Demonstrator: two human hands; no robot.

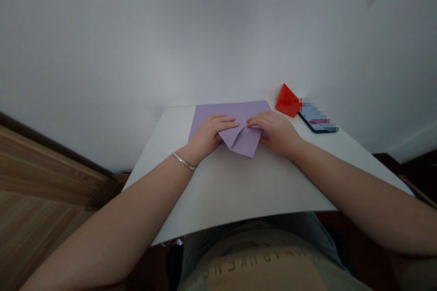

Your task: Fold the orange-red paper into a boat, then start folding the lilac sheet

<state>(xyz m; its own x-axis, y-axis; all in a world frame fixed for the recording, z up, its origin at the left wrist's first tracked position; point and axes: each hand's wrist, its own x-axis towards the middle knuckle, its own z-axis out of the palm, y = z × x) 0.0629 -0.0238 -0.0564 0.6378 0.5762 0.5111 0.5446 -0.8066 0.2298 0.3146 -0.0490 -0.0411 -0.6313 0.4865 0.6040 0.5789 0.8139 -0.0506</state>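
A folded piece of purple paper (246, 142) is between my two hands, its pointed flaps toward me and a slit opening in its middle. My left hand (212, 129) grips its left side, fingers on top and the thumb mostly hidden beneath. On the right side my right hand (276, 131) pinches the same paper, fingertips near its upper edge. Under and behind the hands lies a flat purple sheet (232, 107) on the white table. A silver bangle (183, 161) circles my left wrist.
A red folded paper shape (287, 102) stands at the table's back right, beside a phone (317, 118) with a lit, partly blurred screen. The white table (239, 195) meets a pale wall behind. Wooden furniture (51, 186) is at the left.
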